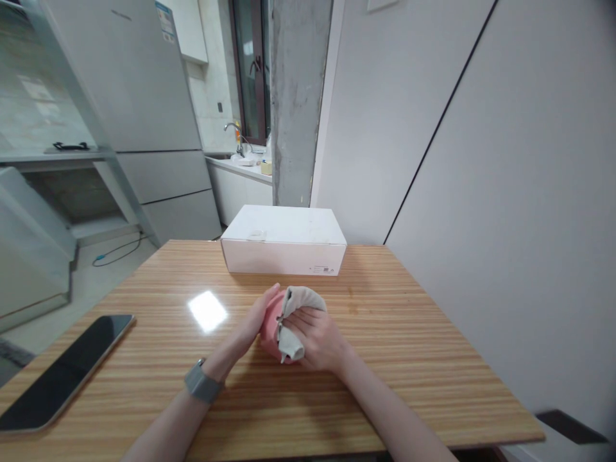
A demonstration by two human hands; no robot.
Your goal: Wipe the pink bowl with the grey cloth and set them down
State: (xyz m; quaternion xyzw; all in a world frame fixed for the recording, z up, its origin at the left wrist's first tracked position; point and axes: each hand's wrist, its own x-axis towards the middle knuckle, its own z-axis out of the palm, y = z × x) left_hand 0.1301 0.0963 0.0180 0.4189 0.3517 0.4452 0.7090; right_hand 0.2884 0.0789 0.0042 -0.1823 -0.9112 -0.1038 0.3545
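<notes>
While my left hand (260, 316) cups the pink ball (270, 324) steady, my right hand (315, 339) presses a cloth (297, 314) on it; box (285, 240) at twelve o'clock.

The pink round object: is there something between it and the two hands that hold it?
Yes, partly. A beige cloth lies over the pink round object, under the fingers of the right hand, so that hand grips mostly through cloth. The left hand touches the pink surface directly; nothing visible lies between them.
</notes>
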